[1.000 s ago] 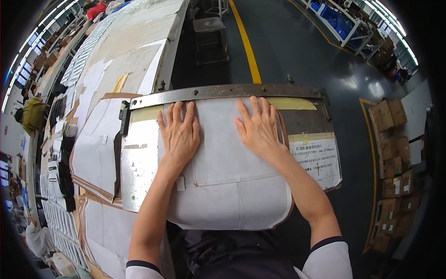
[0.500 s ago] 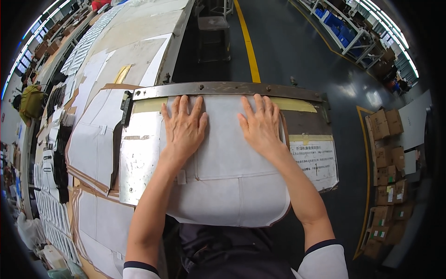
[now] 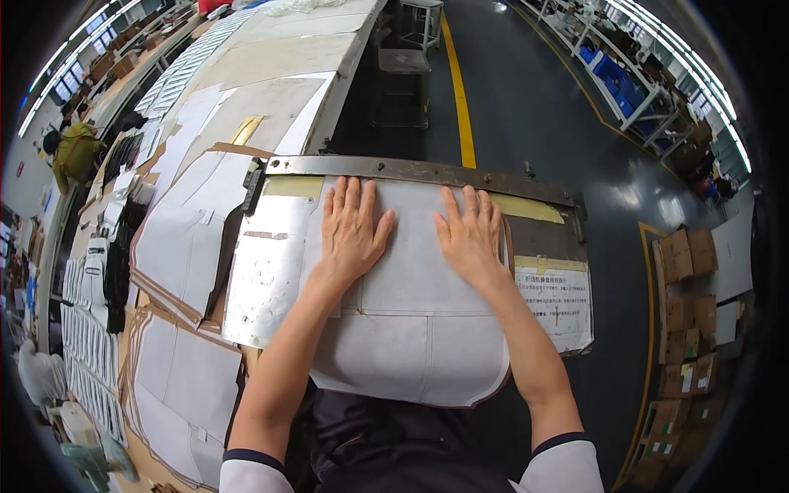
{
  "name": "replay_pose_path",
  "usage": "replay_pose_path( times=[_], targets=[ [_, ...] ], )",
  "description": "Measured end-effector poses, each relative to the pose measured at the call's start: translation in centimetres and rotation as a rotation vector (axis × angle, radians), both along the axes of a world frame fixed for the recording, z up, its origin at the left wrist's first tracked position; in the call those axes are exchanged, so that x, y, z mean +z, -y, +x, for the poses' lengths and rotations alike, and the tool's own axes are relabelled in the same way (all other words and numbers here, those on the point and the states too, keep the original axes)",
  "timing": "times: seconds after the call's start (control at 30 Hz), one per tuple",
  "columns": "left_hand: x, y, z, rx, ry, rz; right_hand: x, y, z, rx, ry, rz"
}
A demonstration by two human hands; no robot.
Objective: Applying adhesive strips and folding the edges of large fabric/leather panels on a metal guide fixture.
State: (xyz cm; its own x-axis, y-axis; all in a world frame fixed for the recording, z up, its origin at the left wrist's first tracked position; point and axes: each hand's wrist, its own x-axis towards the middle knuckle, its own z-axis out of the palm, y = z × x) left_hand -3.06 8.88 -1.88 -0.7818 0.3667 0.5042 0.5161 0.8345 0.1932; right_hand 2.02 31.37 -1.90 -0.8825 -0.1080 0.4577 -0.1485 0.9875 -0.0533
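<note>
A whitish sewn panel [image 3: 411, 271] with seams and a brown edge lies on a metal machine plate [image 3: 267, 283], its rounded end hanging toward my body. My left hand [image 3: 353, 230] rests flat on the panel's left side, fingers stretched forward. On the right side my right hand [image 3: 472, 234] lies flat too, fingers spread a little. The fingertips of both hands reach the long steel bar [image 3: 427, 171] across the plate's far edge. The panel's far edge lies at or under that bar; I cannot tell which.
Stacked whitish panels [image 3: 181, 361] lie left of the plate. Beyond them runs a long worktable [image 3: 304, 45]. A printed sheet [image 3: 559, 304] covers the plate's right end. Cardboard boxes [image 3: 678, 312] are piled at right, and a stool [image 3: 403, 62] stands ahead. Another person [image 3: 76, 148] is far left.
My view has shifted slightly, so the machine and table appear further right and lower. Both hands stay flat on the panel near the bar, with little visible movement.
</note>
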Motion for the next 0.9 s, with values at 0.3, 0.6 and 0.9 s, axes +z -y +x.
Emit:
replay_pose_path(
  times=[0.3, 0.6, 0.9],
  targets=[
    [0.7, 2.3, 0.0, -0.06, 0.085, -0.011, 0.9, 0.0, 0.7, 0.009, 0.068, -0.008],
    [0.4, 2.7, -0.3, -0.085, 0.043, 0.007, 1.2, 0.1, 0.8, 0.007, 0.121, -0.052],
    [0.7, 2.8, -0.4, -0.103, -0.022, 0.009, 1.7, 0.2, 0.7, 0.026, 0.057, 0.087]
  ],
)
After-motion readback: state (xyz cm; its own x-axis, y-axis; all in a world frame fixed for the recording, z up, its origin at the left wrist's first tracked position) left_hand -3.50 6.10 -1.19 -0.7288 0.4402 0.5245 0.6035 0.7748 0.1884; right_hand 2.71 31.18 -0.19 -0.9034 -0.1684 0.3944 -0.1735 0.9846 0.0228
